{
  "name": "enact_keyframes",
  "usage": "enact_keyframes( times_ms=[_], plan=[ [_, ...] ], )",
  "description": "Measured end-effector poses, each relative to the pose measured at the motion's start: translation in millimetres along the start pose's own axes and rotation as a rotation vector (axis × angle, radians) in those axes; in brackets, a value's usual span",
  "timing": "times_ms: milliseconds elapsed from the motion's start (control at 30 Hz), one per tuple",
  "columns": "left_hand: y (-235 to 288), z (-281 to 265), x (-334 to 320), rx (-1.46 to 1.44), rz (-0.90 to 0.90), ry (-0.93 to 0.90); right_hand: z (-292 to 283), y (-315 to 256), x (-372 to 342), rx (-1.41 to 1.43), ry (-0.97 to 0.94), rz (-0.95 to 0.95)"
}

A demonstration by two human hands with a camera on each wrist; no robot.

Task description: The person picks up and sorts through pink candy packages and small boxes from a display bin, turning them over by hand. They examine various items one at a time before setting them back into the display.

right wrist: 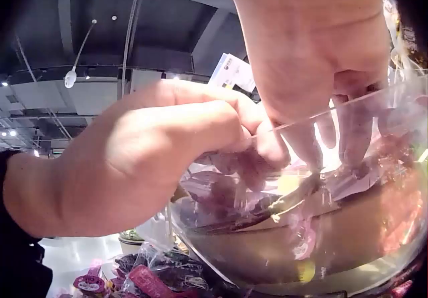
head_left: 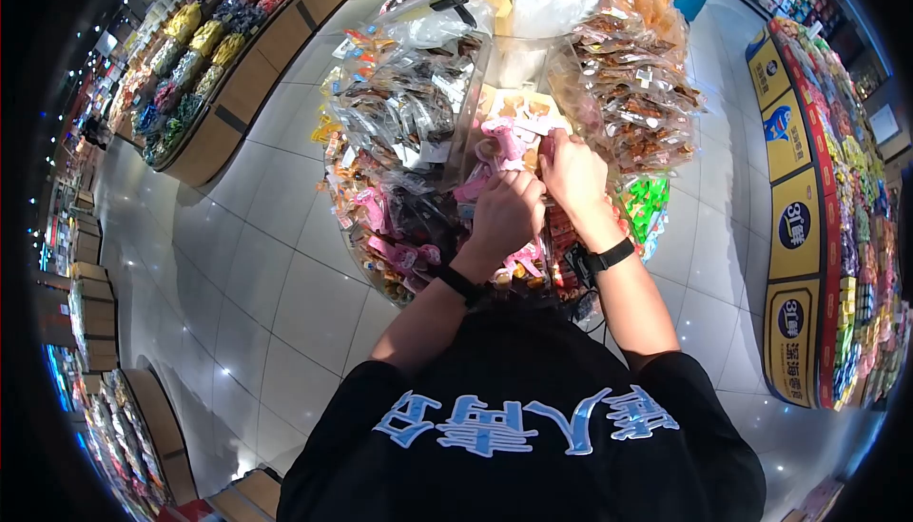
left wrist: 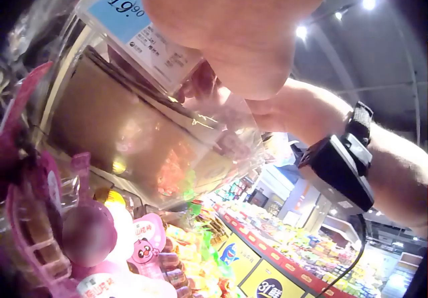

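Both hands work close together at a clear plastic bin (right wrist: 314, 244) on the snack display. My left hand (head_left: 509, 213) is at its near side with bent fingers, their tips blurred behind the plastic in the right wrist view. My right hand (head_left: 575, 175) reaches in from the right, fingers pointing down behind the clear rim among shiny wrappers. Glare hides the fingertips, and I cannot tell what either hand grips. A price card (left wrist: 144, 37) reading 19.90 stands at the rim. Pink snack packets (head_left: 509, 142) lie just beyond the left hand.
Clear bags of dark snacks (head_left: 399, 104) fill the display's left; brown packets (head_left: 637, 85) hang at its right. Green packets (head_left: 647, 208) sit at the right edge. White plastic bags (head_left: 552, 9) stand behind. Tiled aisles (head_left: 276, 208) separate this display from a yellow-panelled shelf (head_left: 794, 227).
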State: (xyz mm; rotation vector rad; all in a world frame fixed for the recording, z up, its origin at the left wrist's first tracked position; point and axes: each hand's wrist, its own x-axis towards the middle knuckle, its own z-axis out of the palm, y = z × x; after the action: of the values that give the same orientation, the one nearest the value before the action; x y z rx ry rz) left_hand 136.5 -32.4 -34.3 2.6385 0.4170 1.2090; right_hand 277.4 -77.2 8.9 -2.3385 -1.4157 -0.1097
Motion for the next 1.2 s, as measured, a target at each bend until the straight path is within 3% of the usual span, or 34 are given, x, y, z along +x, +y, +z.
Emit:
enact_keyframes(
  times_ms=[400, 500, 600, 700, 833, 1033, 1200],
  plan=[
    [1, 2, -4, -0.019, -0.022, -0.029, 6, 10, 4, -0.033, -0.011, 0.034],
    [1, 3, -4, -0.042, -0.007, 0.000, 15, 11, -2, -0.104, 0.128, -0.010],
    [2, 0, -2, -0.051, -0.010, -0.001, 9, 11, -5, -0.093, 0.102, -0.035],
    [6, -4, -1, -0.035, -0.008, -0.011, 11, 15, -5, -0.057, 0.003, 0.012],
    [7, -3, 0, -0.005, -0.012, -0.006, 17, 15, -6, -0.017, 0.097, 0.092],
    [11, -4, 4, -0.036, -0.126, -0.023, 8, 17, -29, 0.310, 0.315, 0.134],
    [18, -12, 16, -0.342, -0.441, -0.135, -3, 2, -70, 0.709, 0.554, -0.059]
  ],
)
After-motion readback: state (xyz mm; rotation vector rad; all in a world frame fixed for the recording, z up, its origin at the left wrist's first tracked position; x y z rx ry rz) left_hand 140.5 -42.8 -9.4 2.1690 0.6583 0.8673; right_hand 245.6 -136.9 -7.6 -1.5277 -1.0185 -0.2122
